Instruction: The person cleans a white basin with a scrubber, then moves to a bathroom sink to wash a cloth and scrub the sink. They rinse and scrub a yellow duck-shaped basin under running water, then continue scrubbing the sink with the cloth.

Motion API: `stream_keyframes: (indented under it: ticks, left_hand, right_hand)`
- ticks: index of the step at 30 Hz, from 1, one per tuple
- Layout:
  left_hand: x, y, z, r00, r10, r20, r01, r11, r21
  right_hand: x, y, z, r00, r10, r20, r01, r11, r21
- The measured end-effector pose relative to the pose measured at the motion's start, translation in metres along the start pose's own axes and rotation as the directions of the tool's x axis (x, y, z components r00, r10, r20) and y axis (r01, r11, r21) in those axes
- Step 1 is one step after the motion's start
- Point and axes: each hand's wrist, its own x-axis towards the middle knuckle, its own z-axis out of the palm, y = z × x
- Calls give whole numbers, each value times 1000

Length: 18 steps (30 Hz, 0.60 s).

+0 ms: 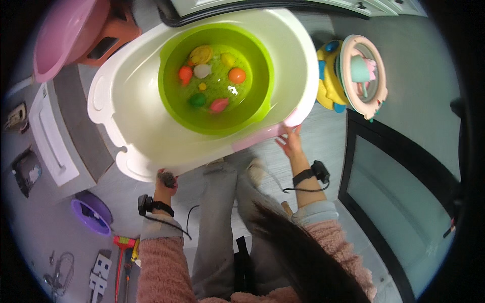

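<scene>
A white baby bathtub (130,94) with a pink rim section (257,137) spans the upper middle. Inside it sits a lime-green plastic basin (261,102) with shallow water. Several toys lie in that water, among them an orange ball (237,75), a pink toy (219,105), a green toy (197,100) and a yellow toy (228,59). My left hand (163,189) is at the tub's near left rim, its fingers partly hidden by a dark grey fuzzy wad (167,179). On the pink section, my right hand (292,142) grips the rim with its fingers somewhat spread.
A black-edged counter (265,7) overhangs the tub's far side. To the left are a pink basin (68,34) on an orange stool (113,38), a white washing machine (57,140) and a purple basin (94,216). A yellow toy seat (329,83) and black-framed glass door (401,193) stand right.
</scene>
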Motion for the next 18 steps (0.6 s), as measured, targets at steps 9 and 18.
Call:
stream_keyframes:
  ticks: [9, 18]
  left_hand:
    - [-37, 13, -20, 629, 707, -324, -591, 705, 392]
    - [-15, 26, -25, 737, 583, -343, -579, 806, 125]
  right_hand:
    - [51, -37, 17, 971, -98, -219, 12, 931, -366]
    - [52, -30, 10, 964, -226, -141, 151, 899, -411]
